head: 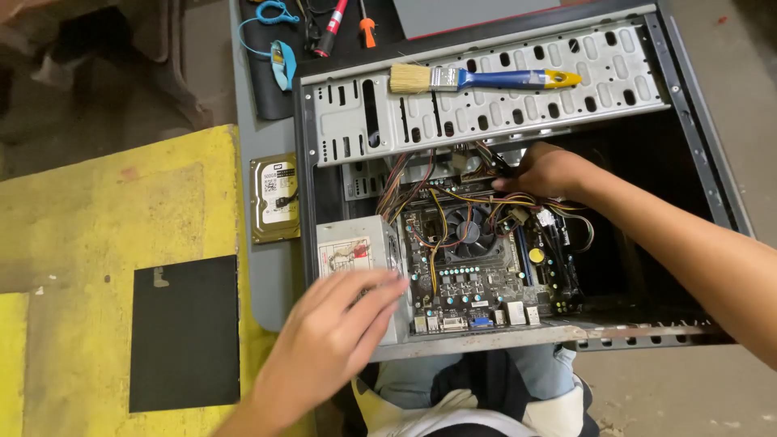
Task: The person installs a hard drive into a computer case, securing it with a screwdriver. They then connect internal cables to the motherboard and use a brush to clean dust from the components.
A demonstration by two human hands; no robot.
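We rest our left hand (332, 340) flat, fingers released, on the power supply (360, 255) at the near left of the open computer case (696, 162), while our right hand (546, 171) reaches into the wire bundle (477, 190) above the fan (469, 229). Whether that grip is clenched on a connector we cannot tell. Best to steady the case and work by the plug (never the wires).

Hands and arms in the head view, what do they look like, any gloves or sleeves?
Both are bare. The left hand has no glove, ring or watch showing, and its forearm is uncovered to the frame edge. The right hand is also ungloved, with a long bare forearm and no sleeve, band or marking visible.
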